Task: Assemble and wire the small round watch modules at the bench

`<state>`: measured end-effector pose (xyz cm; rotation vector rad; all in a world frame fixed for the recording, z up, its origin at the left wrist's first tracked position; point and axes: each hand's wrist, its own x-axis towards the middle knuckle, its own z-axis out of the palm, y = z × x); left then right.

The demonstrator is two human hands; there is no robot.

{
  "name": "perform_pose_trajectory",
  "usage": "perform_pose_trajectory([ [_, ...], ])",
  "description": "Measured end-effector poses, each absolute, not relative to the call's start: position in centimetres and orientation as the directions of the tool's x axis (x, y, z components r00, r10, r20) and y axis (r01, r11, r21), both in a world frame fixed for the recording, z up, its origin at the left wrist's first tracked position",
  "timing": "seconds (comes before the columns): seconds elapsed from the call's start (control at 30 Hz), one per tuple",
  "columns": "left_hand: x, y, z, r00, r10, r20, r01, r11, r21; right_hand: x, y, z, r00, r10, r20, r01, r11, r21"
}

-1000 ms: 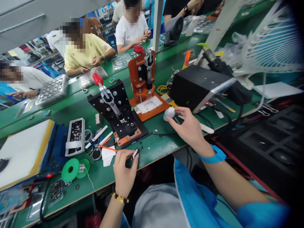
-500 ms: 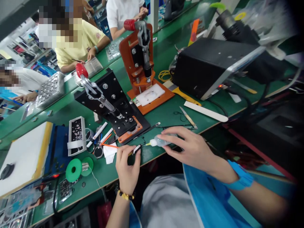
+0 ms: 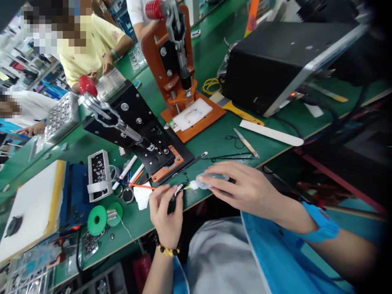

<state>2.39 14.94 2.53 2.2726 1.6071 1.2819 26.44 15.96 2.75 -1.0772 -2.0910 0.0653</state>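
My left hand (image 3: 168, 212) pinches a small black-and-white part (image 3: 179, 188) between thumb and fingers, above the front edge of the green bench. In my right hand (image 3: 241, 188) is a translucent squeeze bottle (image 3: 211, 181), lying on its side in the grip. Its thin yellowish-green tip points left and reaches the small part or stops just short of it; which one is too small to tell. Just behind my hands stands a black toggle press (image 3: 137, 126) with a red handle and an orange base plate. A white cloth (image 3: 143, 197) lies left of the part.
An orange press (image 3: 196, 122) stands behind, with a black box (image 3: 275, 65) to its right. A knife (image 3: 246, 143), a white strip (image 3: 271, 132) and a yellow-handled brush (image 3: 241, 114) lie nearby. Left are a solder spool (image 3: 97, 220) and a parts box (image 3: 98, 175). People sit across the bench.
The view has shifted slightly. The bottle tip has come closer to the small part, and my right fingers lie more closely round the bottle. Both hands keep their hold.
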Motion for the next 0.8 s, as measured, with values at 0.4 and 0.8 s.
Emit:
perform_pose_trajectory([
  [0.4, 2.1, 14.6, 1.5, 0.049, 0.821, 0.569, 0.705, -0.432, 0.563, 26.3, 15.9, 3.2, -0.354, 0.701, 0.619, 0.660, 0.656, -0.366],
  [0.8, 2.0, 14.3, 0.7, -0.029, 0.842, 0.538, 0.657, -0.390, 0.646, 26.7, 15.8, 3.0, -0.382, 0.695, 0.609, 0.662, 0.666, -0.345],
])
